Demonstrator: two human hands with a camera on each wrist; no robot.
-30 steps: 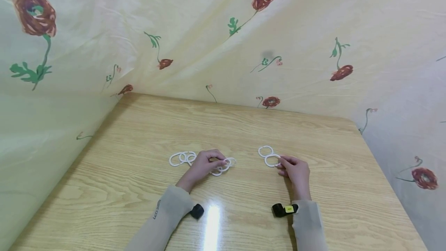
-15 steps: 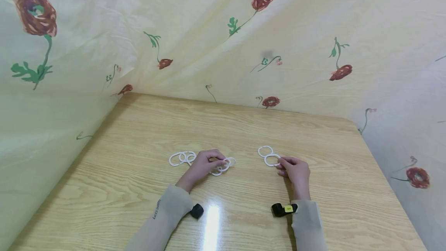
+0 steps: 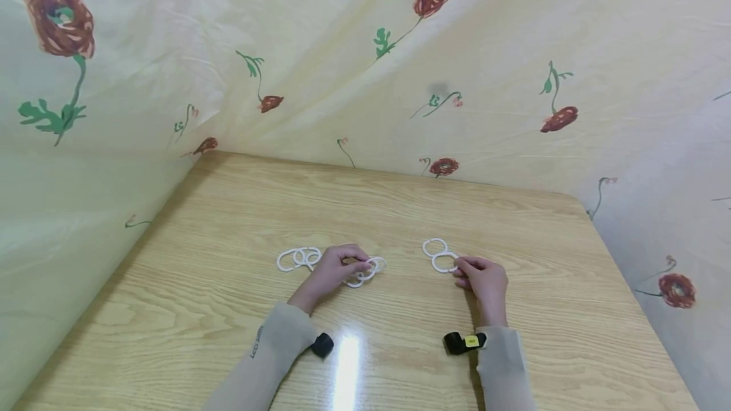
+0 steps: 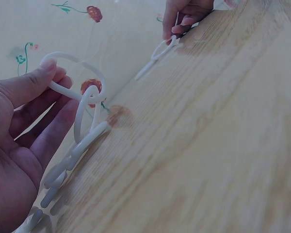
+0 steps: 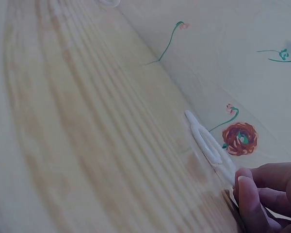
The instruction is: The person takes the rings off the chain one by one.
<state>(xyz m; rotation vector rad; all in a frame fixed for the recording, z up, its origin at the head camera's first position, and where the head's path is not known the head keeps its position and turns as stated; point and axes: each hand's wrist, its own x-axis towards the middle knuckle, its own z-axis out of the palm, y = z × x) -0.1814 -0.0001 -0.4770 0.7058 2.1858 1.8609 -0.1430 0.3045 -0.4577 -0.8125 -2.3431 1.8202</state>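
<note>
My left hand [image 3: 334,268] pinches a white plastic ring [image 4: 102,77] between thumb and fingers, tilted up off the table in the left wrist view. It links with another white ring [image 4: 79,119], from which more rings trail down beneath the hand. In the head view several rings of this white chain [image 3: 279,263] lie to the left of the hand, which hides part of it. My right hand [image 3: 485,279] pinches the edge of a second white ring [image 3: 434,265]. A further white ring [image 3: 425,251] meets it at the far side; whether they are linked is hard to tell.
The wood-grain table [image 3: 400,347] spreads under both hands, with a bright light reflection near its front. A flowered cloth [image 3: 320,49] hangs along the back and both sides. Black wrist cameras [image 3: 322,345] sit on both sleeves.
The pair of rings at my right hand has shifted very slightly left. Both hands keep nearly the same place and the same pinch.
</note>
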